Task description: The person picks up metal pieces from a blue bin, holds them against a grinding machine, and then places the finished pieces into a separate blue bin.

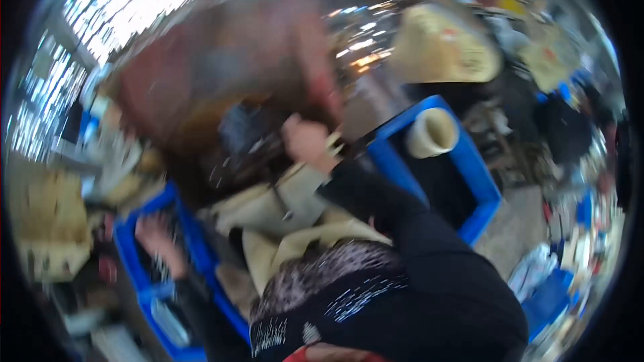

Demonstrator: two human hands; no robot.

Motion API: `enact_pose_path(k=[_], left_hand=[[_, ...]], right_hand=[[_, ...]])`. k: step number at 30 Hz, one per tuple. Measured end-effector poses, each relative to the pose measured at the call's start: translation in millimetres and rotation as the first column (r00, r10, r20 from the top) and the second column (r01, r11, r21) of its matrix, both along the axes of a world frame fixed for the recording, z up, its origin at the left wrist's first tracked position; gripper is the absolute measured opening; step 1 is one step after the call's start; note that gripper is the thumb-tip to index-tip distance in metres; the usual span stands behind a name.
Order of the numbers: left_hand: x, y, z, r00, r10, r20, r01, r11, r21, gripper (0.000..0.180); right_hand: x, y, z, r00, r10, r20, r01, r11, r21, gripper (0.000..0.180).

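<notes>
My left hand point(157, 236) reaches into a blue bin point(124, 245) at the lower left, over what look like small metal parts. Its fingers are smeared by motion, so whether they hold one is not visible. Ahead of my body, my right hand point(308, 141) is curled closed at the right side of a dark recess in a reddish-brown machine or bench point(161, 80). Whatever may be in those fingers is hidden. A blurred dark grey lump point(241, 131) sits in the recess, left of my right hand. Pale cloth or sheeting point(295, 201) lies between the recess and my lap.
At my right, a blue crate point(479, 191) holds a cream cup-shaped container point(433, 133) at its far end. Beyond it stands a pale yellow panel or sack point(446, 47). A tan box point(54, 221) is at the far left. Blue containers point(550, 302) and clutter line the right.
</notes>
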State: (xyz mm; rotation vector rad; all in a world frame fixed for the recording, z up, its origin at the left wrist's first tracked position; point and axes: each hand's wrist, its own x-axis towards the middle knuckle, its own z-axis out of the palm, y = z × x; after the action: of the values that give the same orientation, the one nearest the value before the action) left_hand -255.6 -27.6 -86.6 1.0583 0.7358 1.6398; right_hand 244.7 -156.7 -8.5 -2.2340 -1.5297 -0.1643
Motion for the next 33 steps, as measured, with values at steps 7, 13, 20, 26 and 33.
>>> enact_pose_path(k=[7, 13, 20, 26, 33], left_hand=[[188.9, -12.1, 131.9, 0.779, -0.289, -0.556, 0.243, 0.957, -0.157, 0.032], [255.1, -13.2, 113.4, 0.079, 0.129, -0.988, 0.32, 0.936, 0.148, 0.024], [259.8, 8.8, 74.7, -0.002, -0.077, -0.997, 0.493, 0.867, -0.069, 0.036], [258.7, 25.0, 60.7, 0.042, 0.023, -0.999, 0.631, 0.774, 0.044, 0.041], [266.2, 22.7, 68.6, -0.016, 0.133, -0.991, 0.69, 0.719, 0.085, 0.043]], right_hand=[[-10.6, 2.8, 8.4, 0.995, 0.02, -0.097, -0.011, 0.995, 0.098, 0.023], [-11.1, -8.7, 3.5, 0.992, 0.014, -0.123, -0.007, 0.998, 0.057, 0.023], [-7.0, -8.8, 5.2, 0.992, 0.017, -0.129, -0.008, 0.997, 0.075, 0.022], [-4.5, 0.7, 4.7, 0.994, 0.02, -0.103, -0.01, 0.995, 0.098, 0.02], [-0.1, -4.9, 10.8, 0.998, 0.055, -0.043, -0.043, 0.973, 0.228, 0.017]])
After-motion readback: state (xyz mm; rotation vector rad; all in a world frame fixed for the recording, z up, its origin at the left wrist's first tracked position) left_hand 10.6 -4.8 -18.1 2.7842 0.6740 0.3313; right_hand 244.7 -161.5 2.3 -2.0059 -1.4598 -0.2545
